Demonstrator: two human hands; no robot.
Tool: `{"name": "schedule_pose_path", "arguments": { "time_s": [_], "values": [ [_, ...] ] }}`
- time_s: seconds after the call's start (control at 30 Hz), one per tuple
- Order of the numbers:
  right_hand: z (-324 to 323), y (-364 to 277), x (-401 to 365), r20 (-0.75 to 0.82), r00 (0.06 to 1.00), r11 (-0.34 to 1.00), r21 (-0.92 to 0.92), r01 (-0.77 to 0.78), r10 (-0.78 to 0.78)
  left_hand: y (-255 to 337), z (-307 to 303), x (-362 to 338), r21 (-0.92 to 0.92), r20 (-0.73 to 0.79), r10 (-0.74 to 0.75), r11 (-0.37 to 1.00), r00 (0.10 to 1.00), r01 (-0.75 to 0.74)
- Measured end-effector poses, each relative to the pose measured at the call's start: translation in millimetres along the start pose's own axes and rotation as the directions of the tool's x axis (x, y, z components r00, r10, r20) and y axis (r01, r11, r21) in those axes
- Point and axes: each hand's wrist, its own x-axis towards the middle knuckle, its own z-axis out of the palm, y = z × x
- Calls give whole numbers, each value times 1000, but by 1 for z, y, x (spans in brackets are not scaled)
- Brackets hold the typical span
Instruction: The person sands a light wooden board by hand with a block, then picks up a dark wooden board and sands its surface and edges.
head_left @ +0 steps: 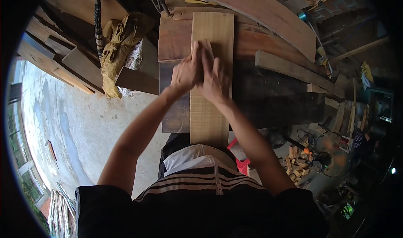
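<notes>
A long, light-coloured wooden board [212, 116] lies lengthwise in front of me, its near end reaching my waist. My left hand [187, 73] and my right hand [215, 80] are pressed close together over the board's upper middle part. Their fingers are closed and point away from me. Under the fingertips a small, flat brownish piece [210, 46] shows against the board. Most of it is hidden by the hands, and its kind cannot be made out. The right hand is slightly blurred.
The board rests on a dark worktable [273, 99]. On the table's far side lie a wide curved plank [260, 15] and a narrow timber strip [294, 70]. A yellowish sack [115, 53] hangs among boards at left. Wood offcuts [296, 164] are piled below right.
</notes>
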Motion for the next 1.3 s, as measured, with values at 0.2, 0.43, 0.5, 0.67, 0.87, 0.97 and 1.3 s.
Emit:
{"name": "schedule_pose_path", "arguments": {
  "time_s": [0.2, 0.43, 0.5, 0.67, 0.87, 0.97, 1.3],
  "values": [
    [-10, 7, -141, 84, 996, 998, 62, -17, 12, 28, 48, -129, 14, 174, 107, 994, 979, -111],
    [-5, 27, 24, -61, 997, 999, -2, -50, 50, 8, 18, 39, -24, -33, 161, 987, 986, -161],
    [-9, 40, 96, -84, 994, 998, -9, -66, 65, 11, -6, 113, 20, 30, 31, 999, 999, -31],
    [-3, 46, 135, -113, 990, 996, -21, -87, 84, 1, -2, 153, 13, -225, 161, 987, 961, -163],
    [-4, 33, 7, -121, 987, 992, -57, -109, 102, 30, 16, 36, 17, 116, 85, 996, 990, -87],
    [-12, 21, -111, -18, 993, 992, -47, -115, 115, 34, 56, -78, -80, 185, 236, 971, 954, -225],
    [-16, 42, -34, -66, 991, 991, -61, -118, 114, 33, 42, 0, -120, 141, 281, 957, 949, -265]
  ]
}}
